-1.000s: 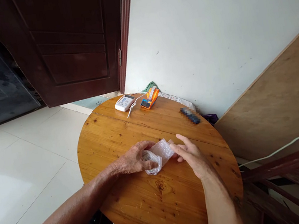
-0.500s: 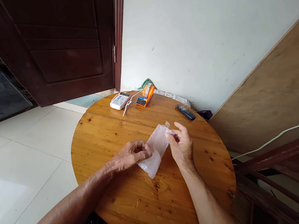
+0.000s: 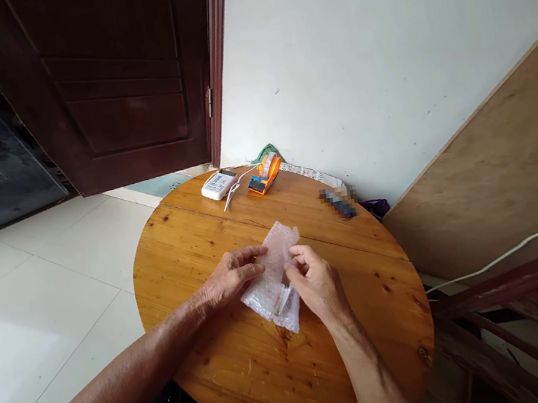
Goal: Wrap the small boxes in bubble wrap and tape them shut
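Note:
A clear bubble-wrap packet [image 3: 274, 275] lies at the middle of the round wooden table [image 3: 213, 236]. My left hand [image 3: 232, 277] presses on its left side, fingers closed against the wrap. My right hand [image 3: 314, 282] pinches the packet's right edge, fingers curled. Something pale shows inside the wrap, but I cannot make out what it is. The packet's upper end stands free above both hands.
At the table's far edge lie a white device [image 3: 218, 184] with a white cord, an orange tape dispenser [image 3: 265, 174] and a dark blurred object [image 3: 338, 202]. A dark wooden door [image 3: 114, 83] stands behind. A wooden board [image 3: 495, 161] leans at the right.
The packet has been turned and brought lower between my hands. My right hand has come down from the packet's top end to its right edge, closer to my left hand.

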A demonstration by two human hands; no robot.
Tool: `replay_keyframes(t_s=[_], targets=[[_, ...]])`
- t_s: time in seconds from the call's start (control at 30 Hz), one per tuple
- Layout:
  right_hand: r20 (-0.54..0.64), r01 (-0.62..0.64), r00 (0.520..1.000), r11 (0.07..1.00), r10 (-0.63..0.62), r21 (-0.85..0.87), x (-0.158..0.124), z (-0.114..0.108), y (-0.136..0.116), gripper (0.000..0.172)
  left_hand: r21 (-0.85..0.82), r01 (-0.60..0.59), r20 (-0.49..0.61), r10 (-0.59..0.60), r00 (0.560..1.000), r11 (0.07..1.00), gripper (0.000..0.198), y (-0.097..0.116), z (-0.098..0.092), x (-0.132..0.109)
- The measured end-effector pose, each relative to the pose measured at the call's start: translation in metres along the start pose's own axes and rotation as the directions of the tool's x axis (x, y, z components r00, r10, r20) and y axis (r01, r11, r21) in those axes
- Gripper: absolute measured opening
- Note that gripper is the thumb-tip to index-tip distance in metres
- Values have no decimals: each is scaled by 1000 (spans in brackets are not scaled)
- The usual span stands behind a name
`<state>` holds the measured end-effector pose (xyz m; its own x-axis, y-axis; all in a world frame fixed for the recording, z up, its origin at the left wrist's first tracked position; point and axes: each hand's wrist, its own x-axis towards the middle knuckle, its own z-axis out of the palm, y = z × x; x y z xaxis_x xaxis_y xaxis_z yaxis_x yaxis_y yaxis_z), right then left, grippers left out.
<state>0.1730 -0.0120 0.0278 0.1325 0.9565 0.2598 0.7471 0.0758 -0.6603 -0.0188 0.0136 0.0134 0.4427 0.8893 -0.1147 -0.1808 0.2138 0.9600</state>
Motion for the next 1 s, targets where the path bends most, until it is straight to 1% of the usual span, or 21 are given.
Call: replay_keyframes(t_s=[0.03,0.1,0.13,0.2,0.23,0.3,0.33,0.37,0.43,0.47,0.53,0.6,0.63,0.7,0.77,0.83,0.9,0.93,0.97,1.0], targets=[[-36,-13,999,1000,12,-19,3,-2,6,21,-10,-14,-23,14,1000,1000,64,0,0,1],[-101,-31,994,999,28,-24,9,-7,17,19,18,-39,-84,41,996,999,63,2,-1,3],[-120,-38,992,999,36,-13,11,-10,21,20,64,-51,-114,58,992,997,62,3,-2,3],[-123,-44,992,999,43,-1,14,-13,26,21,227,-98,-163,137,977,969,58,4,-2,3],[-114,-44,993,999,42,-7,14,-14,26,21,335,-134,-178,202,963,933,56,5,-1,2],[-95,-41,995,998,37,-49,14,-12,26,23,536,-188,-182,330,926,823,52,5,0,0],[-94,-41,995,996,34,-80,14,-11,26,24,598,-193,-176,362,915,778,50,4,1,-1],[-100,-41,995,993,30,-111,14,-10,27,26,626,-183,-169,361,917,758,48,3,1,-1],[-122,-45,992,986,26,-163,14,-8,29,28,614,-135,-188,311,932,778,34,0,-2,1],[-132,-53,991,981,29,-184,15,-8,30,29,600,-108,-218,292,931,793,26,-1,-4,3],[-138,-77,989,973,47,-220,16,-8,33,31,585,-53,-313,285,906,809,17,-1,-11,6],[-123,-103,990,961,74,-256,18,-6,36,32,593,-2,-403,299,865,805,20,2,-19,9],[-113,-116,990,954,88,-276,18,-6,37,33,600,25,-430,296,853,800,25,4,-21,10],[-97,-135,989,941,110,-309,19,-4,39,37,625,80,-456,279,845,777,33,8,-25,10],[-110,-139,988,940,110,-311,19,-4,40,43,669,123,-455,273,848,733,39,11,-26,10],[-161,-116,984,959,76,-259,19,-6,40,46,703,133,-447,288,847,699,41,12,-26,9],[-230,-55,973,989,22,-139,18,-10,36,43,696,111,-444,304,843,709,40,12,-25,9],[-242,-8,970,998,-6,-60,17,-12,32,40,681,92,-448,314,837,726,38,12,-25,9],[-230,45,972,999,-38,25,16,-14,29,38,665,68,-451,328,830,744,38,12,-26,9],[-193,95,978,990,-74,104,15,-15,25,38,653,37,-450,349,822,756,37,11,-26,9]])
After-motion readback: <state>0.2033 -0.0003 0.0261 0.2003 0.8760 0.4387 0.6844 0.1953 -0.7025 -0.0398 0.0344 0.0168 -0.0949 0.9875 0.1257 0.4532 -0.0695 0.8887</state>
